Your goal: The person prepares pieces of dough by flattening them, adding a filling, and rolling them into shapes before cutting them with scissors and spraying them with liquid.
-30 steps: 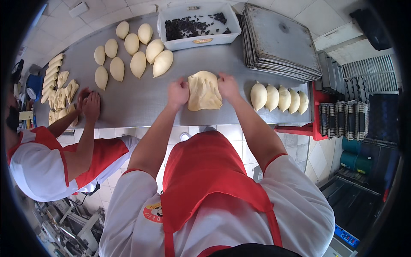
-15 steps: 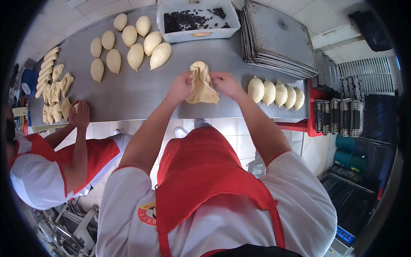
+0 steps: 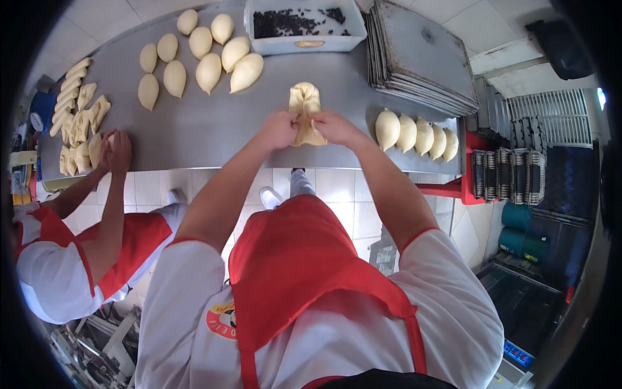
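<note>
A flattened piece of dough (image 3: 306, 97) lies on the metal table (image 3: 227, 129) in front of me, its sides folded inward. My left hand (image 3: 282, 128) pinches its left edge near the middle. From the other side my right hand (image 3: 332, 126) grips the right edge, and the fingers of both hands almost meet over the dough. The fingertips are partly hidden in the folds. Several smooth, teardrop-shaped dough pieces (image 3: 424, 137) stand in a row to the right of my right hand.
More dough pieces (image 3: 208, 72) lie at the back left. A white plastic bin (image 3: 304, 44) with dark bits stands behind, beside stacked baking trays (image 3: 424, 52). At the left, a co-worker's hands (image 3: 118, 152) press dough near shaped, twisted pieces (image 3: 81, 126).
My hands have drawn together toward the middle, folding the dough's sides inward, so the piece is narrower. The co-worker's hands remain on dough at the left.
</note>
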